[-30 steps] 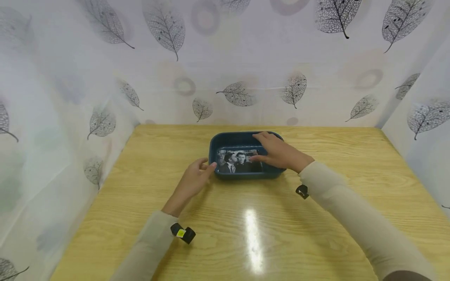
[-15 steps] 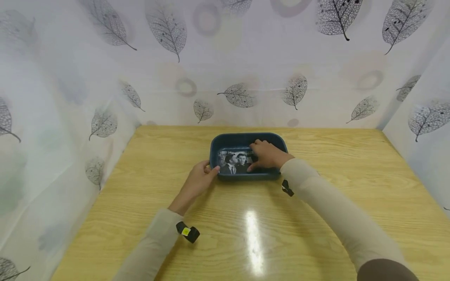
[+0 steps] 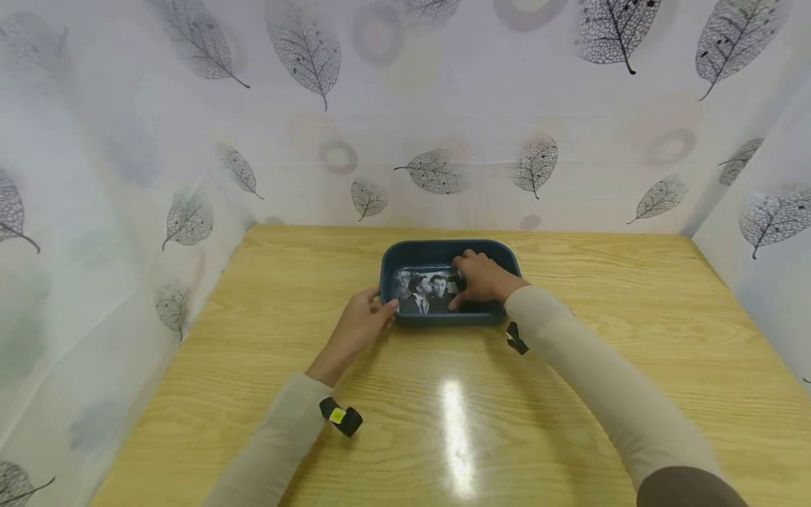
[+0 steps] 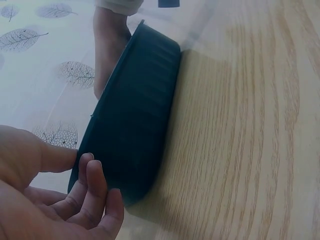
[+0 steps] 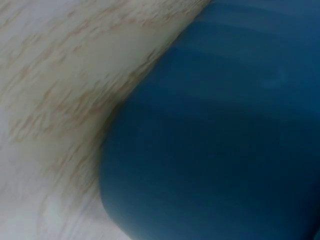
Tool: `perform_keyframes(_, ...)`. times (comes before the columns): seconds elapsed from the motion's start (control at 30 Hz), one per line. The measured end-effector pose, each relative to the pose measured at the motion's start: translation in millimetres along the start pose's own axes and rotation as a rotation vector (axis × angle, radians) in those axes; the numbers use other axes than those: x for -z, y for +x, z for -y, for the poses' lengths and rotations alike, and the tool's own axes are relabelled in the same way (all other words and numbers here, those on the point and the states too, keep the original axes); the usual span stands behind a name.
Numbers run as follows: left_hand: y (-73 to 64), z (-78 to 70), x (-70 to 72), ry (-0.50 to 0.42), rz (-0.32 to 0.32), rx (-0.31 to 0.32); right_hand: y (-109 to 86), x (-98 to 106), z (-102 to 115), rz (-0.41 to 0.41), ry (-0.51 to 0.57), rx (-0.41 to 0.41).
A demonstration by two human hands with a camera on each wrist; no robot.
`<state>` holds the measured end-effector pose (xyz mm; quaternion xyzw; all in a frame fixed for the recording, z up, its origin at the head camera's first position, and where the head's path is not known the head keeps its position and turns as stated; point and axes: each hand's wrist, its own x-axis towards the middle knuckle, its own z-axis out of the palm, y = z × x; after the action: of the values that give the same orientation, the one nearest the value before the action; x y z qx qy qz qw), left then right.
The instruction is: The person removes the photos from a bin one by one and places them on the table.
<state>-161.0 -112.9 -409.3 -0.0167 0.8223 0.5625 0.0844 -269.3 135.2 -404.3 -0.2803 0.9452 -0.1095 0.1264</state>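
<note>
Left hand [image 3: 357,322] pinching the blue tray [image 3: 448,320], right hand [image 3: 486,279] down inside it.
The left thumb sits over the near left corner, fingers curled against the outside; the right hand, spread higher over the tray's right end a second ago, has dropped inside, covering the right part of the black-and-white picture [image 3: 419,294] (whether it grips, I can't tell from here). The picture lies on the tray's floor, left of the right hand, the tray on the wooden table [image 3: 304,262]. One hand seemingly steadies; the other handles the picture.

Dark blue tray [image 3: 451,320], black-and-white photo [image 3: 421,293], leaf-printed white backdrop [image 3: 469,105]
</note>
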Motion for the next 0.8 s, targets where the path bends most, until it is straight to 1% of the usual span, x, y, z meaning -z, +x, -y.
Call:
perform_keyframes(0.17,-0.1,-0.6,-1.2,-0.023,0.006,0.007,-1.6,0.6,-2.0,-0.057,0.054,-0.006)
perform_keyframes(0.33,-1.5,-0.8,-1.7,-0.029,0.003,0.024,-2.0,0.4,-2.8,-0.069,0.105,-0.019)
perform_keyframes(0.43,-2.9,-2.2,-1.7,-0.027,0.003,0.020,-1.2,0.8,-3.4,-0.090,0.138,-0.025)
perform_keyframes(0.6,-2.8,-3.8,-1.7,-0.019,0.004,-0.007,0.2,3.2,-3.4,-0.134,0.183,-0.029)
perform_keyframes(0.8,-2.8,-1.7,-2.0,-0.023,0.000,-0.003,-0.8,6.9,-1.5,-0.162,0.274,-0.052)
